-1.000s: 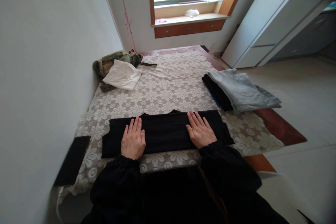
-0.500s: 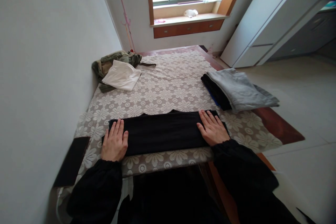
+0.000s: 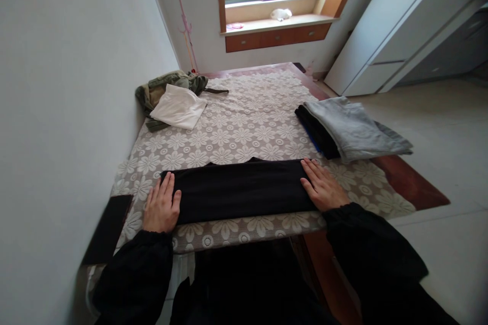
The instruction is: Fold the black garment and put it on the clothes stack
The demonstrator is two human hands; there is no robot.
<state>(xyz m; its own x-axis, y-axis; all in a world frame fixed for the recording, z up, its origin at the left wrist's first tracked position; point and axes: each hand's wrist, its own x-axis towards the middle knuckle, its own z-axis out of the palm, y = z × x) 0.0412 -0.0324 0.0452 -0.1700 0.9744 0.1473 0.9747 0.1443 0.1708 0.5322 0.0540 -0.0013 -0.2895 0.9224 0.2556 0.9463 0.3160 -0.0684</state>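
A long folded black garment (image 3: 240, 190) lies flat across the near edge of a table covered in a white floral lace cloth (image 3: 244, 122). My left hand (image 3: 162, 205) rests palm down on the garment's left end, fingers apart. At the right end my right hand (image 3: 323, 187) presses flat in the same way. Neither hand grips the cloth. Both arms wear black sleeves.
A stack of folded grey and black clothes (image 3: 351, 129) sits at the table's right edge. A white cloth on an olive garment (image 3: 173, 99) lies at the far left by the wall. A dark flat object (image 3: 109, 226) lies at the near left corner.
Both hands slid outward along the black garment, from its middle to its two ends, smoothing it flat.
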